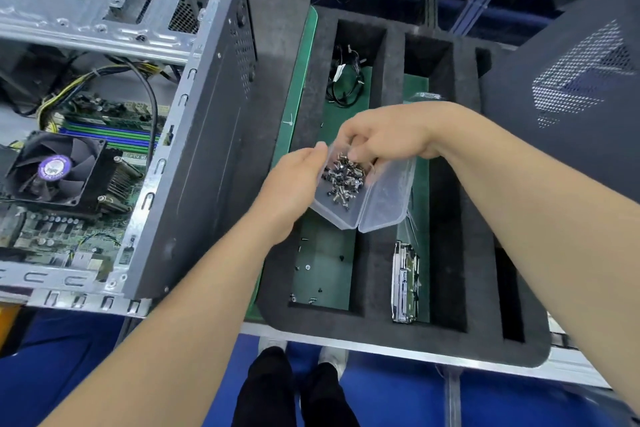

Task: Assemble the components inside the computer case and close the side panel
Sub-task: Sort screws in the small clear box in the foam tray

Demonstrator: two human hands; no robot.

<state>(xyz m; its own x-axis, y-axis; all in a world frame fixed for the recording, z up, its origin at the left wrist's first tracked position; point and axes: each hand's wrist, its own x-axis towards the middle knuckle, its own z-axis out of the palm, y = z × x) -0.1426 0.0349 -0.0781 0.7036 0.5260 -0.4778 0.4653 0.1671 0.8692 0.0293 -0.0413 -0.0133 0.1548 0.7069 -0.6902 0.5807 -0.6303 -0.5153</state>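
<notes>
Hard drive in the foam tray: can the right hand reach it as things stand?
Probably yes: the hard drive stands uncovered in an open slot, though the right hand is busy picking screws from the box.

1. Computer case [194,149]: side open. CPU fan [55,170] and black cables [149,94] stand above the board.
2. Foam tray [381,333], left slot: near floor open apart from loose screws [307,267]; a cable bundle [343,87] fills the far end.
3. Middle slot: hard drive [405,284] on edge at the near end.
4. Left hand [294,184], right hand [384,135] and the clear box [381,201] block both slots mid-length.
5. Side panel [571,97] overhangs the tray's far right.
</notes>
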